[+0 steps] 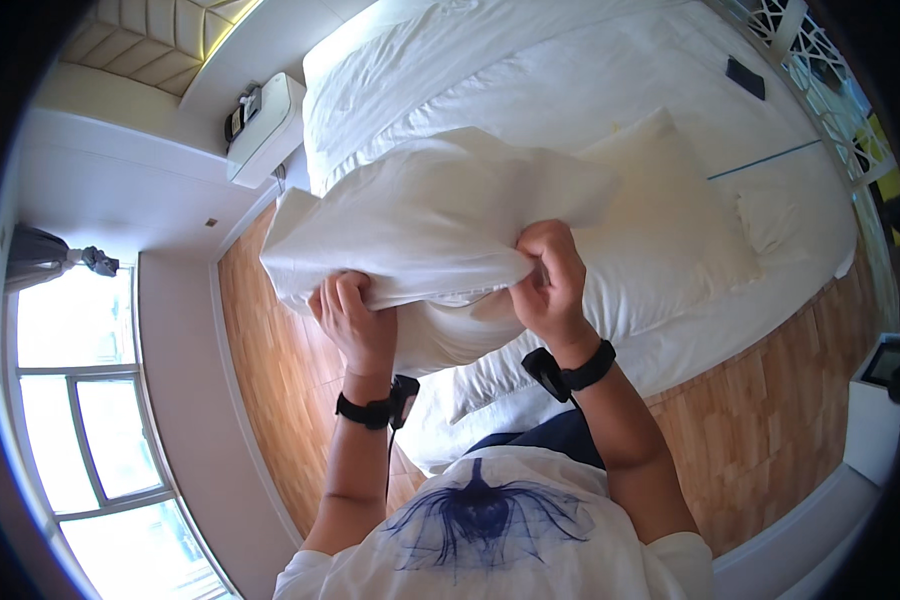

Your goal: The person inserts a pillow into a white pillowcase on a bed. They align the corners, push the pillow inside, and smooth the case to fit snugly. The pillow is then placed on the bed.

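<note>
A white pillowcase (420, 200) bulges over the bed in front of me, raised by both hands. Its hem runs between them, on the side toward my body. My left hand (355, 322) is closed on the hem's left part, fingers curled over the cloth. On the other side my right hand (552, 282) pinches the same edge between thumb and fingers. Below the hem shows a rounded white bulk (445, 335), which looks like a pillow; how far it sits inside the case is hidden. Another pale pillow (670, 220) lies on the bed to the right.
White bedding (590, 80) covers the bed. A dark phone-like object (745, 78) and a thin blue strip (765, 160) lie at its far right. A white nightstand (267, 130) stands far left, a latticed white panel (840, 100) far right. Wood floor (760, 430) borders the bed.
</note>
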Available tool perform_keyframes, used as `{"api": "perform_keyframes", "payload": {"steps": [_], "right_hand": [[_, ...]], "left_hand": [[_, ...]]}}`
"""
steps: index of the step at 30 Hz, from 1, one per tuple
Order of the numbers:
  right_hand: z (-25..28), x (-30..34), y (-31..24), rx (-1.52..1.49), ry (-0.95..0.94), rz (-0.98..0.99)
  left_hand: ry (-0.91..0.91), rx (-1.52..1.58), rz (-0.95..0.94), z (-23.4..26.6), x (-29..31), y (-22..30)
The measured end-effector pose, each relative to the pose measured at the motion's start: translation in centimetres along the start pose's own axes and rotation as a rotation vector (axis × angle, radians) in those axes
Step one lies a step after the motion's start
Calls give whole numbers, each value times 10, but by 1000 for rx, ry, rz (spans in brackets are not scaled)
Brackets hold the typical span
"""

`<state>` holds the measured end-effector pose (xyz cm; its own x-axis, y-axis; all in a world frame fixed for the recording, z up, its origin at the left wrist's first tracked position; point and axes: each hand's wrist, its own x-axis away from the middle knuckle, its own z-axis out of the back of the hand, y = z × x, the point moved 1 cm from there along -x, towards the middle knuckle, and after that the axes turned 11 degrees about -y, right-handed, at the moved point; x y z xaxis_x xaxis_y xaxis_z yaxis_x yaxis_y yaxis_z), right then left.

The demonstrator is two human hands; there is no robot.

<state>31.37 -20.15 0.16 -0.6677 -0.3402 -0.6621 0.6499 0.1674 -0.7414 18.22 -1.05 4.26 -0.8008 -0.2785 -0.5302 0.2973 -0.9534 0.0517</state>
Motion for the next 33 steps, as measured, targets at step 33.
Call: {"api": "perform_keyframes", "payload": {"steps": [33], "right_hand": [[-16, -78, -68, 213, 43, 189]], "left_hand": [[302, 464, 31, 63, 12, -97]]}}
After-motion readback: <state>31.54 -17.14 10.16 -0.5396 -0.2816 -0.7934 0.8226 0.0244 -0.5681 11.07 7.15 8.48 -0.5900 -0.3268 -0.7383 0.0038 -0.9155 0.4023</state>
